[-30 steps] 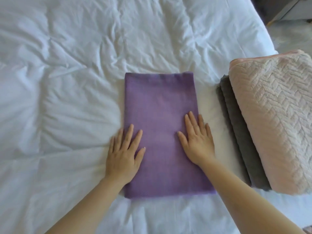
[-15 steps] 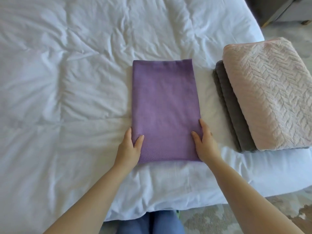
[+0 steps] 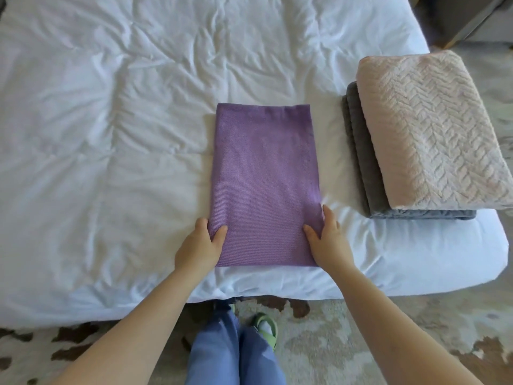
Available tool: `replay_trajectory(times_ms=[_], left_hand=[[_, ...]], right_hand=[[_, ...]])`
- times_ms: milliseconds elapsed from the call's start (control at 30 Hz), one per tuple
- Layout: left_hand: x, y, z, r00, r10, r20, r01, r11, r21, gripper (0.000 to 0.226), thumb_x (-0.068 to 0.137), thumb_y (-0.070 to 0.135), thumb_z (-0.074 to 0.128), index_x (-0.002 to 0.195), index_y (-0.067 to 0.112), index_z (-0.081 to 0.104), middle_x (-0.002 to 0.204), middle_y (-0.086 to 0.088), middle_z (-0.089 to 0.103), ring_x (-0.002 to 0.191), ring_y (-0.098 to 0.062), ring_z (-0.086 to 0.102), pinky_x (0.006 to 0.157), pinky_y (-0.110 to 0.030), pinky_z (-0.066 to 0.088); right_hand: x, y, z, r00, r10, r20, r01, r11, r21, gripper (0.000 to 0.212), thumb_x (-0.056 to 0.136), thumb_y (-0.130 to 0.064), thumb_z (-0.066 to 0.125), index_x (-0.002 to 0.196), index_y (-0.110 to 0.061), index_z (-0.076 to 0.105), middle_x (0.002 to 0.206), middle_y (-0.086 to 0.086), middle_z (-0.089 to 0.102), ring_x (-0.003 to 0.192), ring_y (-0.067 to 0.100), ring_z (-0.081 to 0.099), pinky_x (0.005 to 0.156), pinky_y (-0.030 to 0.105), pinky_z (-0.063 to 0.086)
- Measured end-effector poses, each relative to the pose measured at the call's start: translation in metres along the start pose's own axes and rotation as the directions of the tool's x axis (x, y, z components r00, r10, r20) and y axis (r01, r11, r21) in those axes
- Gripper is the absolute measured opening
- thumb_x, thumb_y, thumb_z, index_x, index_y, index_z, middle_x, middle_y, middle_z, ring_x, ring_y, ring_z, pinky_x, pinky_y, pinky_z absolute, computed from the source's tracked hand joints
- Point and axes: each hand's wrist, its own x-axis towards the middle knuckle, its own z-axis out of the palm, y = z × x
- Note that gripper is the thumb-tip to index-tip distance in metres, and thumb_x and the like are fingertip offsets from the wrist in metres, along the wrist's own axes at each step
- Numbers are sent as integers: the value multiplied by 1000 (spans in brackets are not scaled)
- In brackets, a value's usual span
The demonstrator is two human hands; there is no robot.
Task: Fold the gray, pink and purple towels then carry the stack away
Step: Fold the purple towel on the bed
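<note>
The purple towel [image 3: 263, 173] lies folded into a long rectangle on the white bed [image 3: 111, 134], its near end close to the bed's front edge. My left hand [image 3: 201, 244] grips its near left corner, thumb on top and fingers under the edge. My right hand [image 3: 327, 240] grips the near right corner the same way. To the right, the folded pink towel [image 3: 433, 129] rests on top of the folded gray towel [image 3: 361, 151], near the bed's right corner.
The rumpled white duvet spreads far to the left and back. Below the bed's front edge are a patterned rug [image 3: 347, 329], my blue trouser legs and a green sandal [image 3: 266, 326]. Dark furniture [image 3: 472, 18] stands at the top right.
My hands slid back from lying flat on the middle of the purple towel to its near corners and took hold of them. The view pulled back, showing the floor.
</note>
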Motion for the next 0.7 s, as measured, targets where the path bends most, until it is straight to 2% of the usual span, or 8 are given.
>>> replay_trajectory(times_ms=[100, 200, 300, 367, 433, 500, 600, 700], left_hand=[[14, 6, -2, 999, -31, -29, 30, 999, -19, 52, 92, 53, 46, 121, 10, 43, 110, -10, 60, 98, -33, 59, 72, -34, 42], [45, 17, -5, 997, -76, -22, 72, 988, -137, 53, 89, 52, 52, 118, 9, 46, 109, -8, 59, 100, -31, 58, 75, -33, 39], [88, 29, -9, 991, -133, -1, 125, 938, -324, 42, 87, 49, 57, 106, 11, 52, 100, -4, 60, 97, -28, 60, 77, -34, 45], [114, 38, -11, 991, -132, -19, 114, 911, -397, 40, 85, 49, 60, 102, 12, 55, 90, 2, 60, 93, -26, 60, 75, -32, 44], [133, 46, -12, 993, -108, -48, 79, 909, -409, 41, 83, 50, 62, 101, 14, 55, 87, 4, 59, 89, -24, 60, 73, -30, 43], [143, 52, -13, 995, -65, -76, 30, 918, -395, 42, 84, 48, 62, 103, 13, 52, 93, 1, 59, 90, -26, 60, 74, -32, 45], [145, 61, -16, 993, 28, -111, -61, 949, -311, 41, 90, 41, 56, 113, 9, 44, 105, -9, 62, 95, -33, 60, 80, -40, 49], [138, 74, -24, 977, 117, -176, -160, 954, -254, 39, 95, 31, 51, 124, 6, 41, 113, -19, 63, 99, -40, 59, 80, -44, 49]], right_hand=[[12, 0, -9, 1000, 11, 16, -11, 1000, 27, 72, 92, -44, 54, 149, -19, 17, 139, 11, 45, 118, 28, 52, 85, 35, 44], [39, -7, -12, 994, 110, 7, -110, 981, 161, 71, 88, -45, 59, 144, -16, 25, 128, 12, 53, 114, 30, 54, 95, 39, 44], [76, -20, -15, 974, 226, -5, -215, 933, 288, 62, 84, -45, 64, 128, -11, 37, 110, 8, 55, 95, 27, 56, 83, 34, 45], [100, -30, -16, 968, 253, 5, -240, 914, 327, 57, 83, -46, 65, 120, -11, 41, 100, 2, 54, 85, 21, 54, 77, 32, 43], [120, -39, -14, 974, 225, 18, -218, 920, 325, 51, 83, -47, 64, 115, -12, 44, 88, -6, 52, 76, 13, 53, 73, 30, 42], [133, -48, -13, 980, 190, 60, -199, 927, 317, 45, 86, -47, 61, 112, -15, 44, 86, -11, 49, 74, 8, 50, 69, 26, 41], [141, -60, -15, 984, 139, 109, -162, 956, 243, 39, 91, -38, 58, 114, -12, 41, 96, -4, 47, 85, 16, 49, 75, 26, 38], [136, -69, -20, 997, 51, 53, -58, 986, 155, 25, 95, -30, 53, 100, -11, 37, 88, 0, 50, 86, 26, 53, 76, 34, 42]])
